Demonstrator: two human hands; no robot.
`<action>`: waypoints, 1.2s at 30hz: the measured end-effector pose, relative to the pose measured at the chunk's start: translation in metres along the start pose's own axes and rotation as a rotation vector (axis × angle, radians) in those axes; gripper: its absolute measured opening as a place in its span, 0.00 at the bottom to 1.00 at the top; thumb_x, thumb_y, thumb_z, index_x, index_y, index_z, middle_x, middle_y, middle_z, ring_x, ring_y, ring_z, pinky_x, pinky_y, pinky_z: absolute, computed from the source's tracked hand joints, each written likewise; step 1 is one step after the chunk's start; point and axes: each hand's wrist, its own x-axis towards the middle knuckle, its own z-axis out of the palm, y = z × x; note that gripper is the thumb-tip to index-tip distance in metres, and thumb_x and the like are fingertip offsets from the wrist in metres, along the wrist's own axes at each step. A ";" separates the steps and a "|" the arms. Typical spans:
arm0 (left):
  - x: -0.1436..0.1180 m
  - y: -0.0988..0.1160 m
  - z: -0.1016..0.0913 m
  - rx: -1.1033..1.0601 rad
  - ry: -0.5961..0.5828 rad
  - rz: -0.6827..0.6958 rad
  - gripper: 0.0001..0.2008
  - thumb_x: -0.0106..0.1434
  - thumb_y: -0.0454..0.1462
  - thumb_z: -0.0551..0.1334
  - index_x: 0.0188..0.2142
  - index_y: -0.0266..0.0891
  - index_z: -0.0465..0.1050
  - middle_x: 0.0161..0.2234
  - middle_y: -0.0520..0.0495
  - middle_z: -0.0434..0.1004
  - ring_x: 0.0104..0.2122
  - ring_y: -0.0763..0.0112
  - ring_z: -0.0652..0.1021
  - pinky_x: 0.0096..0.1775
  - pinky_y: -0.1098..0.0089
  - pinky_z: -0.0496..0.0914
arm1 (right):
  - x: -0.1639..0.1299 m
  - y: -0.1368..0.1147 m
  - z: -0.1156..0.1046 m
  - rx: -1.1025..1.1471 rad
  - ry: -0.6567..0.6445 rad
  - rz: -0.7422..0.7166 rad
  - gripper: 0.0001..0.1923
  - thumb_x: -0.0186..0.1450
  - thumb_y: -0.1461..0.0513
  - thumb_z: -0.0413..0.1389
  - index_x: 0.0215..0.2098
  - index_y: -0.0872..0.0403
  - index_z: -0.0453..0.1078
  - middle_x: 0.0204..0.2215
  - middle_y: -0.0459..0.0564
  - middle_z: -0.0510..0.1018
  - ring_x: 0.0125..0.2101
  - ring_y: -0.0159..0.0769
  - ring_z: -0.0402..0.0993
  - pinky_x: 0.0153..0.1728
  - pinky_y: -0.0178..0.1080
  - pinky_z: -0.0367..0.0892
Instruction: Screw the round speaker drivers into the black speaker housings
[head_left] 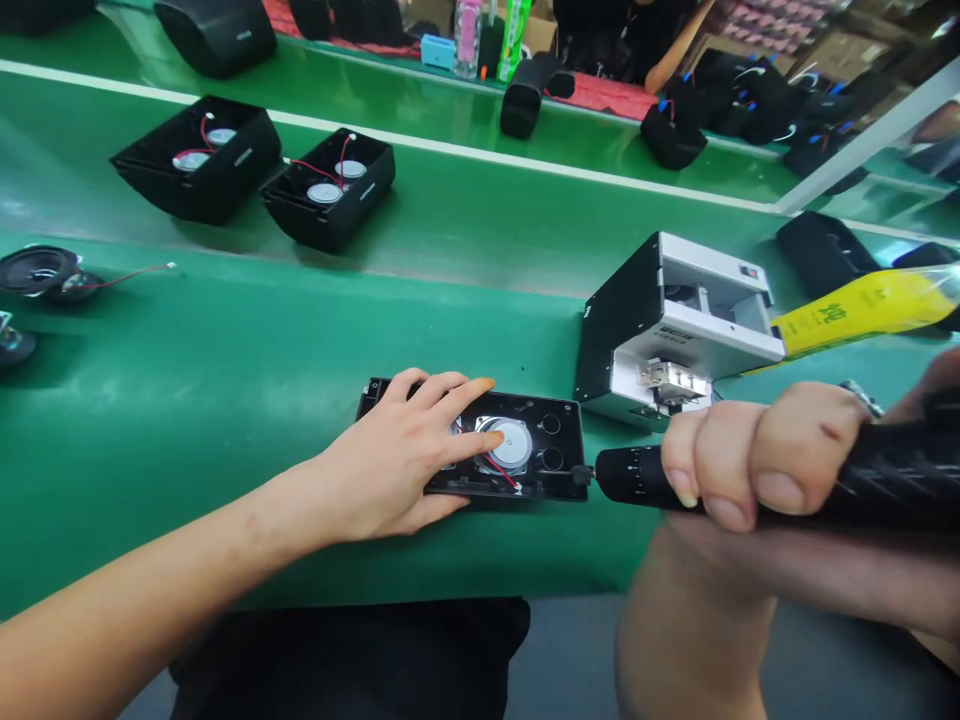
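Speaker panel [559,450] lying flat, long axis left-right, left hand [397,450] spread on it, right hand [757,455] gripping screwdriver [637,475]

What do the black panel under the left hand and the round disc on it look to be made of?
The panel looks like moulded black plastic, matt with a faint sheen and clean round holes. The disc looks like bare metal, silvery and reflective, probably a speaker's magnet back. The left hand rests on both.

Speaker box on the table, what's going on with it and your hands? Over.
Left hand flat on speaker housing. Right hand grips electric screwdriver, tip at housing's right edge. Screw feeder close behind, apart.
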 end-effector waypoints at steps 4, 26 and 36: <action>0.000 0.000 0.000 0.008 -0.006 0.005 0.31 0.64 0.47 0.73 0.65 0.50 0.72 0.74 0.32 0.58 0.69 0.36 0.65 0.63 0.38 0.60 | -0.003 0.018 0.017 -0.016 -0.067 -0.051 0.15 0.65 0.44 0.68 0.48 0.35 0.83 0.18 0.35 0.71 0.10 0.28 0.55 0.11 0.37 0.59; 0.000 0.001 -0.004 0.004 -0.021 0.005 0.31 0.65 0.47 0.73 0.66 0.48 0.72 0.74 0.33 0.58 0.66 0.36 0.67 0.61 0.41 0.60 | -0.006 0.051 0.005 -0.028 -0.092 -0.140 0.26 0.68 0.35 0.57 0.53 0.39 0.79 0.18 0.36 0.68 0.10 0.29 0.51 0.10 0.35 0.57; 0.005 0.003 -0.005 0.067 -0.033 0.031 0.27 0.70 0.50 0.66 0.66 0.49 0.71 0.71 0.30 0.60 0.63 0.37 0.69 0.56 0.42 0.64 | -0.011 0.057 0.011 0.027 -0.243 -0.183 0.25 0.73 0.38 0.54 0.53 0.44 0.80 0.20 0.39 0.72 0.10 0.31 0.60 0.09 0.38 0.64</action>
